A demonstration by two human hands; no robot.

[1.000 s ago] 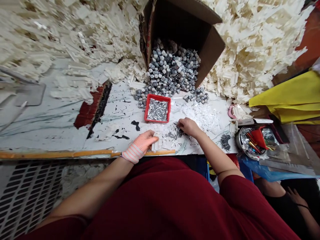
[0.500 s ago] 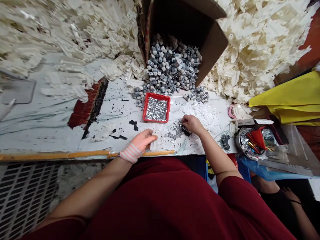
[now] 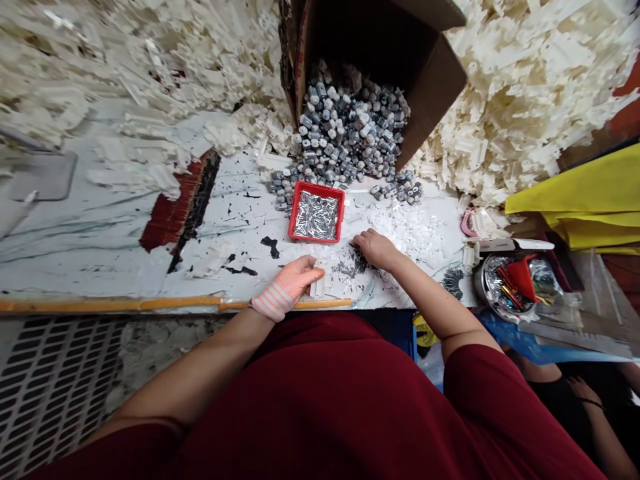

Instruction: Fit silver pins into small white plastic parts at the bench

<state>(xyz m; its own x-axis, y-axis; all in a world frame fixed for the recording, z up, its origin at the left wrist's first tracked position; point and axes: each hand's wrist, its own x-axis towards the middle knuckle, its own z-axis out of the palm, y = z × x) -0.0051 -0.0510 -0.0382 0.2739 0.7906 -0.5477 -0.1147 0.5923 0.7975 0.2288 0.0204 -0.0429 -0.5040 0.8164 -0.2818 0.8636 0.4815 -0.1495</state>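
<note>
Two large heaps of cream plastic parts (image 3: 540, 100) flank a cardboard box (image 3: 434, 103), its mouth turned toward the person, seemingly so the grey-and-white pieces (image 3: 350, 133) spill within reach. Before it sits a red tray (image 3: 317, 189), probably there to keep metal pins (image 3: 316, 217) close and contained. At the table's (image 3: 105, 260) front edge, the gloved left hand (image 3: 287, 287) pinches a white plastic part (image 3: 319, 287), perhaps steadying it. The bare right hand (image 3: 377, 248) bunches its fingers near loose pins (image 3: 349, 285); whether it grips any, I cannot tell.
</note>
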